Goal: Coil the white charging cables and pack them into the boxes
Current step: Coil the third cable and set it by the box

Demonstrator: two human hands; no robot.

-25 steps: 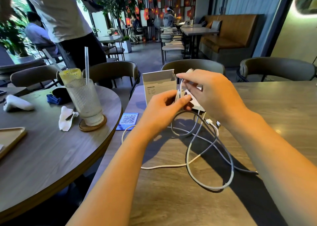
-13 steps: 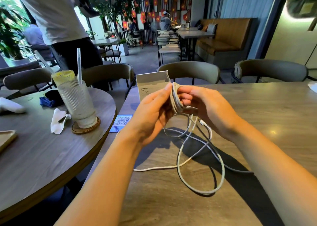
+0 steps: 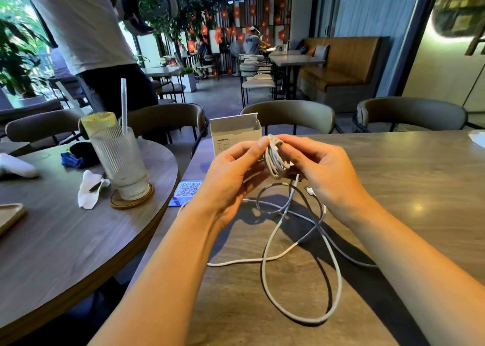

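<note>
Café table [image 3: 393, 177]: both hands up w/ coil [image 3: 275, 159] between them, box [image 3: 235, 133] just behind. L hand [image 3: 231, 172] pinching coil, R hand [image 3: 317, 172] gripping it. Slack lying looped; keep turns even, feeding w/o kinks.

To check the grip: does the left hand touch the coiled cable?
Touching. The head view shows the left hand with its thumb tip pressed against the coiled cable, which the right hand also holds.

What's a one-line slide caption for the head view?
Both hands hold a half-wound cable coil before an open box; loose cable trails on the table.
</note>
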